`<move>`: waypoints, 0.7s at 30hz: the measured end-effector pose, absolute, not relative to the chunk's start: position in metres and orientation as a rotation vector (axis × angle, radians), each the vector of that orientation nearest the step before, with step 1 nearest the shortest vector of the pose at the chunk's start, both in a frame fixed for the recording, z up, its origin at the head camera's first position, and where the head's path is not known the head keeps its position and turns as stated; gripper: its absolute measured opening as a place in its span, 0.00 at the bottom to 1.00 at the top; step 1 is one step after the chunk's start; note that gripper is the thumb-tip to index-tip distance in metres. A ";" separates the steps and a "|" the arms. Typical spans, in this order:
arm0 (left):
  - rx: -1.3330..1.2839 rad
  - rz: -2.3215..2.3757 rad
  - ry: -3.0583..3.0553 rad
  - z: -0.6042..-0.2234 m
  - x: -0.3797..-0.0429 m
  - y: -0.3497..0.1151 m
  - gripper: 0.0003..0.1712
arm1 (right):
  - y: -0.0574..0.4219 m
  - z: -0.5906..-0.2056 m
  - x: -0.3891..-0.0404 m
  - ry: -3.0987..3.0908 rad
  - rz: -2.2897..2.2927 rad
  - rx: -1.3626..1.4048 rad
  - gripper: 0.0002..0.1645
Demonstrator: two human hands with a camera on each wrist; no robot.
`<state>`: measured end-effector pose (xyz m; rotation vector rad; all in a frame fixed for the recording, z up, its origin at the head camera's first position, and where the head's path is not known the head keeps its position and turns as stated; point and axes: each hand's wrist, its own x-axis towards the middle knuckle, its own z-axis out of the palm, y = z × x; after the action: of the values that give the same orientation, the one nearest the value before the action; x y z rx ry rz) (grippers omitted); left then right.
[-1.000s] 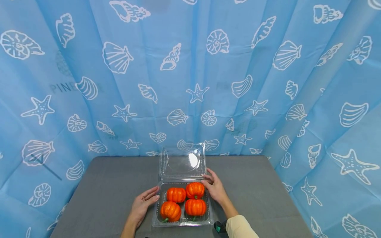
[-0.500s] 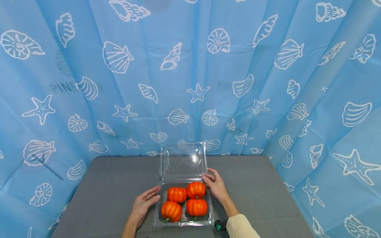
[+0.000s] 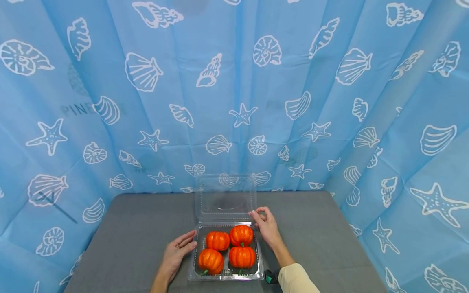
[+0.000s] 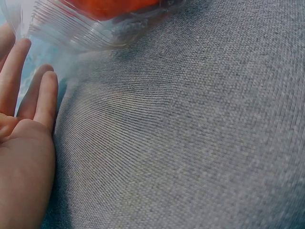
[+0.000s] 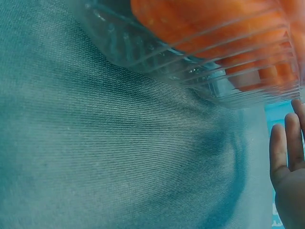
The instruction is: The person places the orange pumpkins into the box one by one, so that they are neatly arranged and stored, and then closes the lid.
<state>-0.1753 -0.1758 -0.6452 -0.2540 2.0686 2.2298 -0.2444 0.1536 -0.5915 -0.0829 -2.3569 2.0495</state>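
Observation:
A clear plastic clamshell container (image 3: pixel 226 277) stands on the table with several small orange pumpkins (image 3: pixel 242 257) in its base. Its transparent lid (image 3: pixel 225 199) is raised at the far side, hinged to the base. At the base's left edge is my left hand (image 3: pixel 173 255), its fingers extended and the tips at the wall. My right hand (image 3: pixel 268 229) pinches the lid's lower right edge between thumb and fingers. In the right wrist view, the ribbed container wall and orange pumpkins show above extended fingers (image 5: pixel 294 143).
A grey cloth-covered table (image 3: pixel 146 224) lies under the container. Behind and at both sides hangs a blue curtain (image 3: pixel 234 81) with white shell prints. A small black and green object (image 3: pixel 270 277) sits by my right sleeve (image 3: pixel 297 278).
My right hand has shifted slightly up from the base's far right corner to the lid edge. The lid has tilted and its bright reflection has gone. My left hand stays put.

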 end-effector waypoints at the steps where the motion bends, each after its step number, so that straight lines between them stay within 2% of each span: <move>1: -0.252 2.231 2.070 -0.645 -0.175 -0.176 0.31 | 0.154 -0.591 -0.244 -2.349 2.047 -0.067 0.13; 7: -0.259 2.245 2.073 -0.645 -0.175 -0.174 0.31 | 0.158 -0.592 -0.242 -2.372 1.945 -0.013 0.14; 14: -0.249 2.252 2.078 -0.646 -0.174 -0.173 0.31 | 0.168 -0.595 -0.237 -2.478 1.677 0.036 0.07; 21: -0.255 2.245 2.078 -0.646 -0.174 -0.174 0.31 | 0.175 -0.595 -0.233 -2.544 1.548 0.079 0.06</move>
<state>-0.1744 -0.1735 -0.6456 -0.2546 2.0777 2.2454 -0.2327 0.1745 -0.5950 0.0791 -2.5442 1.5475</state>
